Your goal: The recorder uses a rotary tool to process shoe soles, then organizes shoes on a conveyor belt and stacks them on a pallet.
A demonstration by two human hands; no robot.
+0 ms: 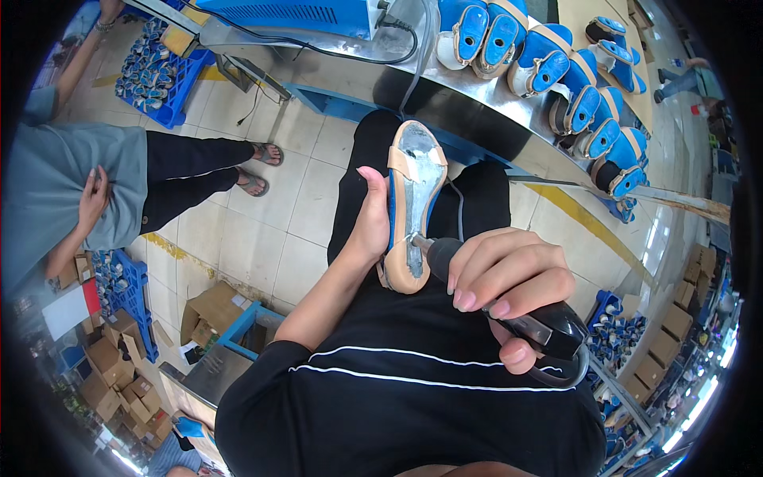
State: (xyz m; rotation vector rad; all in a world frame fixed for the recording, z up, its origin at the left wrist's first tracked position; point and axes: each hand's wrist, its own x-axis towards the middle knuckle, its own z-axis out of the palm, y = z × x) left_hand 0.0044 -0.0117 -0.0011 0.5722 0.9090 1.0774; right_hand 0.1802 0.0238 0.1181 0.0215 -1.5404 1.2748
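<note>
My left hand holds a sandal upright over my lap, with the thumb stretched along its left side. The sandal's unfinished underside faces up. It has a beige edge, blue sides and a grey-white, smeared-looking middle. My right hand is wrapped round a black corded hand tool with a narrow metal tip. That tip meets the sandal's underside near the heel end. The tool's exact kind does not show. A grey cord loops from its rear end.
Several blue and beige sandals line the metal bench ahead. A blue machine with a cable stands on it. On the left another person stands near blue crates of shoes. Cardboard boxes lie at lower left.
</note>
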